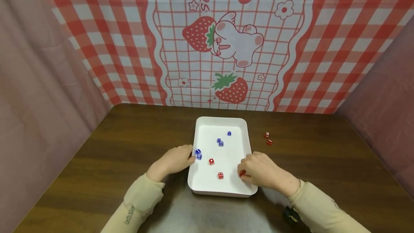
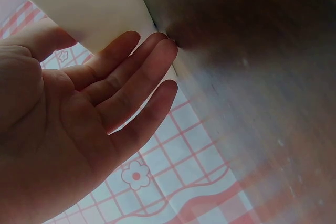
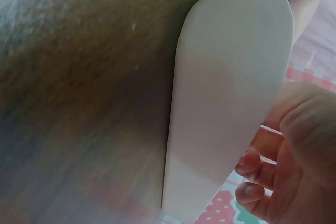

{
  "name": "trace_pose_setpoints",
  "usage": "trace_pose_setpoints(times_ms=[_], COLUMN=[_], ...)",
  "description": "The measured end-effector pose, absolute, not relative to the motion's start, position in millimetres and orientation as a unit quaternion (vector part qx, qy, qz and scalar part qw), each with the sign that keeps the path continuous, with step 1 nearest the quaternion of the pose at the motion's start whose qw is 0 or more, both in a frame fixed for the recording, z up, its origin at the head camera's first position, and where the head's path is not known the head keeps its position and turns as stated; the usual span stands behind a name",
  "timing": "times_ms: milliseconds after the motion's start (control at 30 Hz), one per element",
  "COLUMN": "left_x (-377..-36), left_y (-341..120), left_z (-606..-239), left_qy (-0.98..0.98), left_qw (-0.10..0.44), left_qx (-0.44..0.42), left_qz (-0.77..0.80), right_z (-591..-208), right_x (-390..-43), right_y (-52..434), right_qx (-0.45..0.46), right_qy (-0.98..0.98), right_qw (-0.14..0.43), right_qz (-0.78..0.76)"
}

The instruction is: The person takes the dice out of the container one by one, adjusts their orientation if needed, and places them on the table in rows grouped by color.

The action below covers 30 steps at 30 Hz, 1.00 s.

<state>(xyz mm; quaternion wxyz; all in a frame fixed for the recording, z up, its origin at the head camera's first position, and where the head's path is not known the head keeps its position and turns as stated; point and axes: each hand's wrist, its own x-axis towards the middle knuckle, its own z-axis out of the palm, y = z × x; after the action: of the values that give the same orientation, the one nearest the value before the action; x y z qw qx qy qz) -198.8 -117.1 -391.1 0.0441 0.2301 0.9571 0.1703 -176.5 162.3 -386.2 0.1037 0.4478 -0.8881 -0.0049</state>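
Observation:
A white tray (image 1: 231, 157) on the table holds several blue dice (image 1: 221, 144) and two loose red dice (image 1: 220, 176). My left hand (image 1: 173, 159) holds the tray's left wall, its thumb over the rim and its fingers along the outside, as the left wrist view shows. Close by its thumb, two blue dice (image 1: 199, 156) lie together inside the tray. Over the right rim, near the front, my right hand (image 1: 260, 170) pinches a red die (image 1: 242, 173) between thumb and fingers. Whether it grips more than one die, I cannot tell. In the right wrist view, the tray wall hides its fingertips.
Two red dice (image 1: 270, 142) lie on the brown wooden table (image 1: 310, 154), right of the tray. A dark object (image 1: 291, 215) sits by the right forearm. Behind the table hangs a strawberry-print cloth (image 1: 226, 82), with pink curtains at both sides.

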Motion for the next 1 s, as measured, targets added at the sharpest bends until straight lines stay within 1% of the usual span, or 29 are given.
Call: trace_pose_setpoints(times_ms=[433,767,867,1000], left_x=[-198.8,-197.9,-197.6,-197.7], left_y=[-116.2,-116.2,-116.3,-116.4], left_z=[-388.6,-388.4,-388.0,-388.2], left_qy=[0.958,0.958,0.958,0.958], left_qw=[0.049,0.048,0.048,0.048], left_qx=[0.227,0.228,0.228,0.228], left_qz=[0.166,0.165,0.165,0.166], right_z=[-386.1,-386.4,-387.1,-388.1], right_x=[-176.8,-175.8,-175.8,-176.7], right_y=[162.2,161.1,160.6,160.9], right_qx=[0.448,0.442,0.442,0.438], right_qy=[-0.887,-0.892,-0.891,-0.89], right_qw=[0.111,0.097,0.103,0.125], right_qz=[-0.002,-0.003,-0.002,0.005])
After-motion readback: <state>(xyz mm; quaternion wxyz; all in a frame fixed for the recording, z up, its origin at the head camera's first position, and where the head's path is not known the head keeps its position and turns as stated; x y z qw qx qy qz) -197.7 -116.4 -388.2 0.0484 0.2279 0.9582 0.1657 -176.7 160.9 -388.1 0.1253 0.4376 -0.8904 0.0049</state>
